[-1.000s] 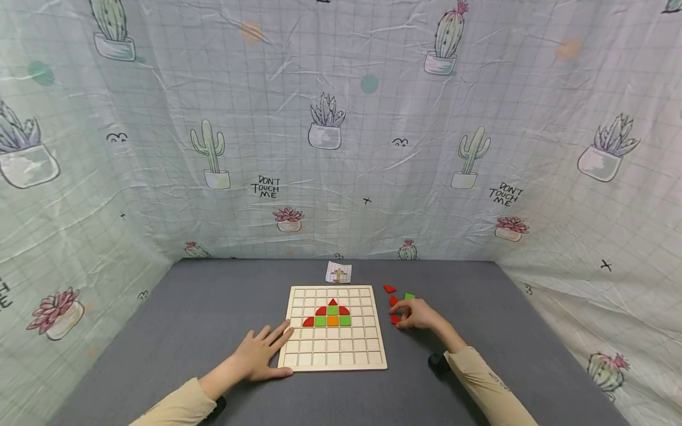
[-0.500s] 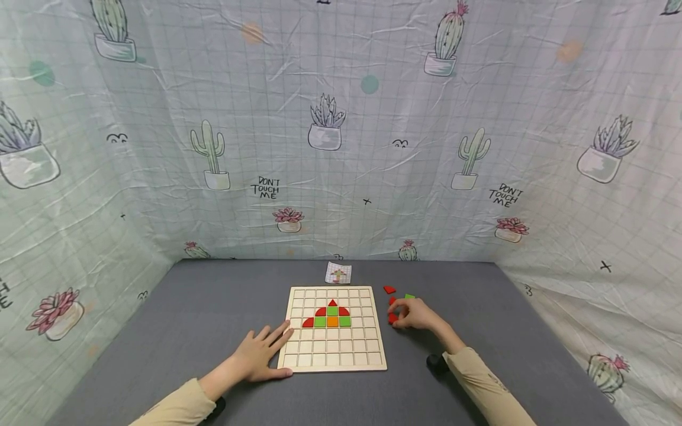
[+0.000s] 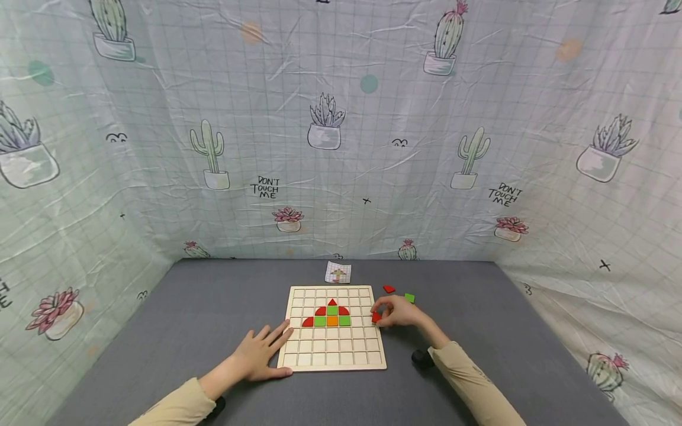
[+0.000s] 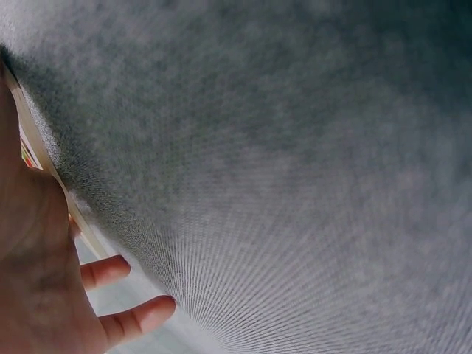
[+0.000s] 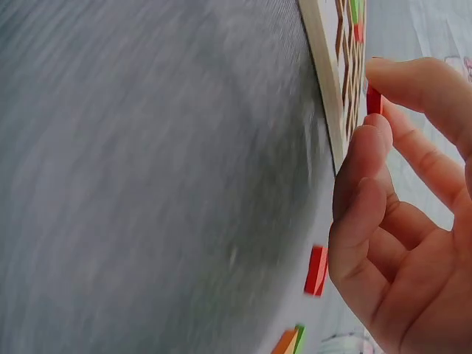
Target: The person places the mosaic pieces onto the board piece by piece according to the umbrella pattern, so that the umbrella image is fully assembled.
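Observation:
In the head view a square wooden grid board [image 3: 303, 343] lies on the dark table. Red, green and orange tiles form a stepped pattern in its cells, with a red triangle on top and an orange square tile [image 3: 333, 321] lowest in the middle. My left hand [image 3: 257, 355] rests with spread fingers at the board's left edge. Over the right edge, my right hand [image 3: 396, 311] pinches a red tile [image 5: 374, 101] between thumb and fingers; its full shape is partly covered by them. In the left wrist view only part of the left hand [image 4: 44, 273] shows.
A small picture card [image 3: 338, 273] lies behind the board. To the right of the board are a loose red tile [image 3: 389, 289] and a green tile [image 3: 409, 297]. A patterned cloth [image 3: 341, 177] hangs around the back and sides of the table.
My right hand has moved left from the loose tiles to the board's right edge, carrying the red tile. The left hand stays in place.

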`<action>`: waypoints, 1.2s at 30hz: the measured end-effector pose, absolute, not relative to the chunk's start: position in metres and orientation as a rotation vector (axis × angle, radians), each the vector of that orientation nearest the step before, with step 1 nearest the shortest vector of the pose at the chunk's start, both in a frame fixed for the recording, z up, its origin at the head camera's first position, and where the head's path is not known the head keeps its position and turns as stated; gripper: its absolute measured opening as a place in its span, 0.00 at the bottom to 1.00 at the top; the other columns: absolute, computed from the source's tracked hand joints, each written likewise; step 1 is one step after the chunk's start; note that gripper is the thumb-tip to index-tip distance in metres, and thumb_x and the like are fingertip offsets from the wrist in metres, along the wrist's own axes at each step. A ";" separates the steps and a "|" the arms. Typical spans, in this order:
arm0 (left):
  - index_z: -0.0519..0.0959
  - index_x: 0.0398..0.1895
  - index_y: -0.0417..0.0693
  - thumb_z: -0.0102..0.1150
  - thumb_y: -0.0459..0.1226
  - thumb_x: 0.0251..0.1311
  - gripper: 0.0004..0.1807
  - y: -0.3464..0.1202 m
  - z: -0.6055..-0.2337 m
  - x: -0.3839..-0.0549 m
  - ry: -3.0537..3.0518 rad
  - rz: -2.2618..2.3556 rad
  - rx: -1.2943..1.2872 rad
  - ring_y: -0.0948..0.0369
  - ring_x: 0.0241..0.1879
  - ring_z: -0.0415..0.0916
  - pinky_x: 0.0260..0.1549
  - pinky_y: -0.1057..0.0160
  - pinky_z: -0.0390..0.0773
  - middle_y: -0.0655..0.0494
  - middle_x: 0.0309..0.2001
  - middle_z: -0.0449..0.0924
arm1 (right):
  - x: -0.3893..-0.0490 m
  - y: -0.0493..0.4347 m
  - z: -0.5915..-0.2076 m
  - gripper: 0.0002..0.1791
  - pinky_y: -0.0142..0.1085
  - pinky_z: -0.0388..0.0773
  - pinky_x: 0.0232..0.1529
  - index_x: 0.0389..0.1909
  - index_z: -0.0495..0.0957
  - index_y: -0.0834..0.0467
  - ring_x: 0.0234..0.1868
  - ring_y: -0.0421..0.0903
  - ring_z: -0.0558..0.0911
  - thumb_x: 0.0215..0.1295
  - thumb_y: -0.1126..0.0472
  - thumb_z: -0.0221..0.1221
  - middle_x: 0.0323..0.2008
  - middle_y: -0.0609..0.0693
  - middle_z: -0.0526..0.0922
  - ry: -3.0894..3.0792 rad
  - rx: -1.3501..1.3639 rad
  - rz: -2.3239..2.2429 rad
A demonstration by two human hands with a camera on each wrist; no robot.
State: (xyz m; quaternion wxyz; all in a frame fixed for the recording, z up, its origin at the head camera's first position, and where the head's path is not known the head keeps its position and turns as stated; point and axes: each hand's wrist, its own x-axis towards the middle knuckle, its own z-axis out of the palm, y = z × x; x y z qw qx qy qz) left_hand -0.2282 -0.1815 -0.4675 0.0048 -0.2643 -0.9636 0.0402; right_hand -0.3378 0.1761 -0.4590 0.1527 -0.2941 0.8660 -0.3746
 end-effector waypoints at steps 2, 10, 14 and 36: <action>0.57 0.66 0.51 0.41 0.68 0.50 0.46 -0.182 -0.468 -0.228 -3.022 0.123 -0.827 0.48 0.57 0.63 0.44 0.44 0.65 0.52 0.68 0.55 | -0.338 0.170 -0.460 0.16 0.30 0.67 0.20 0.42 0.77 0.61 0.16 0.38 0.71 0.50 0.64 0.63 0.18 0.58 0.79 2.498 -0.845 -1.048; 0.57 0.66 0.51 0.41 0.69 0.50 0.46 -0.181 -0.468 -0.229 -3.027 0.119 -0.831 0.48 0.57 0.63 0.44 0.44 0.65 0.52 0.68 0.54 | -0.339 0.150 -0.460 0.16 0.30 0.68 0.21 0.42 0.78 0.58 0.17 0.37 0.72 0.50 0.64 0.63 0.19 0.54 0.79 2.488 -0.870 -1.006; 0.57 0.67 0.51 0.41 0.69 0.49 0.46 -0.181 -0.469 -0.230 -3.022 0.128 -0.831 0.49 0.58 0.63 0.44 0.44 0.65 0.52 0.68 0.54 | -0.340 0.143 -0.460 0.15 0.31 0.68 0.21 0.41 0.79 0.58 0.18 0.38 0.72 0.49 0.64 0.64 0.19 0.53 0.79 2.498 -0.859 -1.004; 0.56 0.67 0.51 0.41 0.69 0.49 0.46 -0.181 -0.468 -0.229 -3.051 0.104 -0.814 0.47 0.58 0.62 0.45 0.43 0.64 0.52 0.68 0.54 | -0.340 0.132 -0.459 0.15 0.30 0.68 0.20 0.43 0.79 0.57 0.19 0.40 0.73 0.51 0.67 0.61 0.22 0.53 0.81 2.521 -0.867 -0.965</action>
